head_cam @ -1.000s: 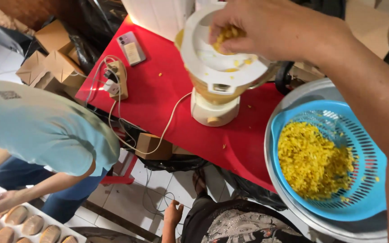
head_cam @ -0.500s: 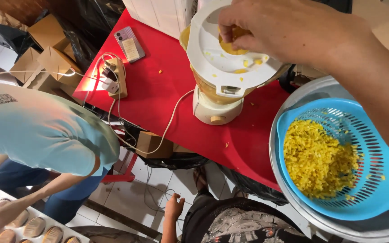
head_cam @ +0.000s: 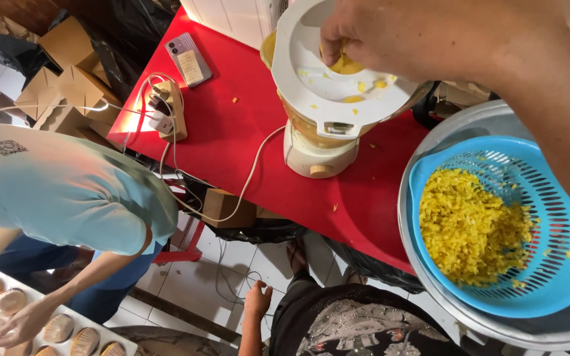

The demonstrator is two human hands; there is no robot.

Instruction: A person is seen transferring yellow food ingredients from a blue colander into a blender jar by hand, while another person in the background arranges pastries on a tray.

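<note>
My right hand [head_cam: 443, 39] reaches over a white blender [head_cam: 318, 148] on the red table [head_cam: 232, 125]. Its fingertips pinch yellow shreds down into the opening of the blender's white lid [head_cam: 311, 92], and loose bits lie on the lid. The jar below holds yellow pulp. To the right, a blue colander [head_cam: 562, 283] with a heap of yellow shreds [head_cam: 476, 231] sits inside a grey basin [head_cam: 453, 128], under my forearm. My left hand [head_cam: 256, 301] hangs low beside my patterned clothes, fingers loose, holding nothing.
A phone [head_cam: 189, 59] and a power strip [head_cam: 166, 109] with cords lie on the table's left part. Cardboard boxes [head_cam: 67, 72] stand beyond it. A co-worker in a light blue shirt [head_cam: 67, 191] bends over a tray of pastries [head_cam: 67, 329] at lower left.
My right hand's fingers have pushed the yellow shreds deeper into the lid opening. The co-worker's hands have shifted over the pastry tray. The view has drifted slightly.
</note>
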